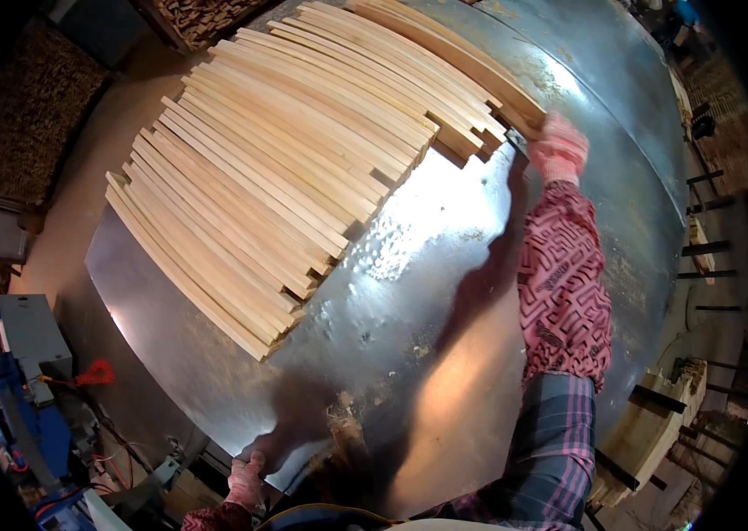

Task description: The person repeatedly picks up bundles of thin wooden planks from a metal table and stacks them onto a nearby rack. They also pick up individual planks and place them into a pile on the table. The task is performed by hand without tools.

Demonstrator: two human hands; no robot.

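Long pale wooden strips lie side by side in a broad row on a shiny metal tabletop. Their near ends are uneven. At the row's far right, my right hand, in a pink glove and slightly blurred, is closed on the near end of a wooden board standing on its narrow edge. My left hand, also gloved in pink, is low in the view at the table's near edge. Its fingers are curled at that edge, partly hidden. Patterned pink sleeve covers cover both forearms.
Blue and grey machinery with cables stands at the lower left. To the right, a rack with dark metal bars holds timber. Stacked wood is at the far left. Sawdust lies on the metal near me.
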